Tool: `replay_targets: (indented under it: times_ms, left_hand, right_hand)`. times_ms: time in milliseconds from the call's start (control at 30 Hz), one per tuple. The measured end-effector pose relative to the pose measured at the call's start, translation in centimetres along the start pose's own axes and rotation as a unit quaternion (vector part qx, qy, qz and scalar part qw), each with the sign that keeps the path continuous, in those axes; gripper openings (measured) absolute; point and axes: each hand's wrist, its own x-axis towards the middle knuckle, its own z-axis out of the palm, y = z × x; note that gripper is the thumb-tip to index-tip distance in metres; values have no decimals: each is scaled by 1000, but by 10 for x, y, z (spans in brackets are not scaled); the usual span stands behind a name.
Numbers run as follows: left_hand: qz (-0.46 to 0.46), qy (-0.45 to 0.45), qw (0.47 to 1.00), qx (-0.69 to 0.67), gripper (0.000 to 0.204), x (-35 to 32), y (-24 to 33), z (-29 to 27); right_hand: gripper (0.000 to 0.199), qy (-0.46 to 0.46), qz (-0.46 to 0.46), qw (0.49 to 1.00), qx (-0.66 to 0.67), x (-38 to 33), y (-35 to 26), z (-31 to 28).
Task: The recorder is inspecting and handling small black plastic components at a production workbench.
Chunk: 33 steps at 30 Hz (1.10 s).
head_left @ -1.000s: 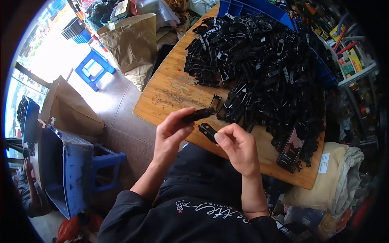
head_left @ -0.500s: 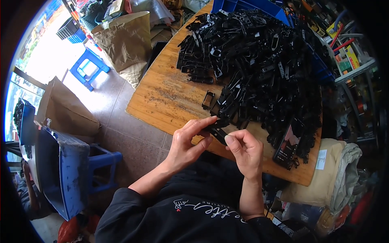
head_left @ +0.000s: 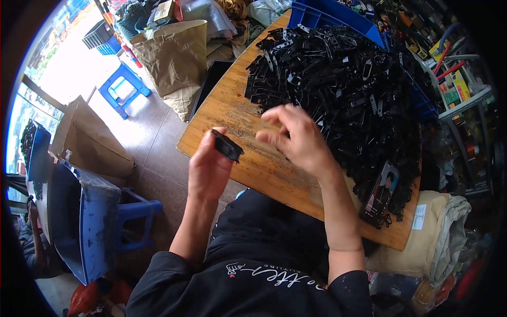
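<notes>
My left hand (head_left: 207, 166) is closed on a small flat black clip-like part (head_left: 228, 146) with a jagged end, held up near the table's front edge. More than one piece may be stacked in that grip; I cannot tell. Over the near-left edge of the large heap of similar black parts (head_left: 322, 68), my right hand (head_left: 298, 138) hovers, slightly blurred. Its thumb and forefinger are apart with nothing visible between them. Whatever lies beneath this hand is hidden.
A phone (head_left: 381, 195) with a lit picture rests on the heap's near right edge of the wooden table (head_left: 232, 111). Blue crates (head_left: 338, 18) stand behind the heap. Paper sacks (head_left: 177, 58), a blue stool (head_left: 124, 87) and another person's arm (head_left: 36, 227) are at left.
My hands have separated. The left has drawn back leftward with the black part, while the right has let go and moved up toward the heap. The view has shifted slightly.
</notes>
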Motion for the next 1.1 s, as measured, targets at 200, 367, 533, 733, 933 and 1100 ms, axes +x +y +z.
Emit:
replay_targets:
  times_ms: [200, 367, 533, 733, 933, 1100]
  left_hand:
    - [-108, 39, 991, -64, 16, 13, 4, 29]
    - [-157, -17, 987, 33, 44, -2, -32, 46]
    - [-260, -34, 958, 115, 19, -5, -70, 50]
    - [-309, -53, 935, 169, 16, -12, -88, 68]
    - [-314, -39, 933, 171, 19, -13, -97, 74]
    - [-280, -42, 933, 223, 24, -11, -97, 66]
  right_hand:
    - [15, 2, 7, 958, -288, 17, 45, 0]
    - [15, 124, 67, 966, 218, -43, -21, -24]
    - [18, 213, 73, 974, 37, -130, -29, -47]
    - [21, 383, 447, 744, -316, -297, 40, -155]
    - [27, 391, 498, 751, -186, -323, 59, -158]
    - [14, 455, 426, 780, 64, -305, 34, -150]
